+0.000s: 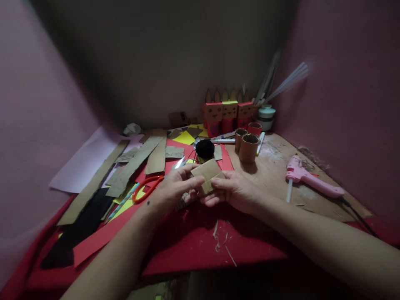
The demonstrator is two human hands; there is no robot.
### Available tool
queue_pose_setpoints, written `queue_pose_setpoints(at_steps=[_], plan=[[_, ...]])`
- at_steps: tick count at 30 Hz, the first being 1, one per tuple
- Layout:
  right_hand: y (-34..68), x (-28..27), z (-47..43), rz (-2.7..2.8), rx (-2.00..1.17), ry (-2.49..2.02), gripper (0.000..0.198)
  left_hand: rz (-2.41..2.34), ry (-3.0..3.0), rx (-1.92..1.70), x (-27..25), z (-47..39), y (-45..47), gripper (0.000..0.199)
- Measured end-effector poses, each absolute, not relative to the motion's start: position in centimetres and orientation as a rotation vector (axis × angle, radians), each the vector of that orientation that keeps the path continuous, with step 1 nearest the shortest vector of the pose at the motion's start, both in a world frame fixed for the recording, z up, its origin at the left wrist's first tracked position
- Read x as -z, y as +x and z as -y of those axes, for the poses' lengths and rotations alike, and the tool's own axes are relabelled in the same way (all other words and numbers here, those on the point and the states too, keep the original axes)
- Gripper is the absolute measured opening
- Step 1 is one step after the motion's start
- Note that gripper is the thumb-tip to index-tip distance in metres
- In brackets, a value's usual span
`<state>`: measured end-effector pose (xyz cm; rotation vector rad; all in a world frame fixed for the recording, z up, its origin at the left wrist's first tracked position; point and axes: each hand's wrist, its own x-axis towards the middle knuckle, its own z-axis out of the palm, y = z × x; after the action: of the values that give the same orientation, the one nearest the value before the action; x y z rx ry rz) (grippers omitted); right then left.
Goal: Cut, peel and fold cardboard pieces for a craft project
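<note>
Between my two hands, above the front of the red-covered table [250,241], is a small piece of cardboard [206,170]. My left hand [184,185] pinches its left side, thumb on the near face. At its lower right, my right hand [233,189] grips what looks like a second, narrower cardboard edge; whether it is a separate piece I cannot tell. Just beyond the cardboard is a round black object [205,148]. Scissors with orange handles [146,189] lie left of my left hand, their blades partly hidden behind it.
Cardboard strips [134,166] and coloured paper cover the left side. Three cardboard tubes [249,148] stand right of centre, before several box-headed figures [229,112]. A pink glue gun [312,179] rests on a brown board [268,183] at right. Glue sticks [289,81] rise near a lidded jar [265,118].
</note>
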<state>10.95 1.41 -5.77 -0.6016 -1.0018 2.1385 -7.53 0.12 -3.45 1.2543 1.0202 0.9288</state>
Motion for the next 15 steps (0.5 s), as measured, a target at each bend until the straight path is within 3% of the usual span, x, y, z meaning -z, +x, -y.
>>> queue_pose_setpoints(at_steps=[5,15], plan=[[10.8,6.4,-1.5,1.091,-2.031,-0.608,0.028,-1.09,1.414,-0.996,3.2,-0.1,-7.3,0.019],[10.1,6.5,-0.4,1.153,-1.877,-0.755,0.025,-1.22,1.695,-1.279,3.1,0.5,-7.0,0.018]])
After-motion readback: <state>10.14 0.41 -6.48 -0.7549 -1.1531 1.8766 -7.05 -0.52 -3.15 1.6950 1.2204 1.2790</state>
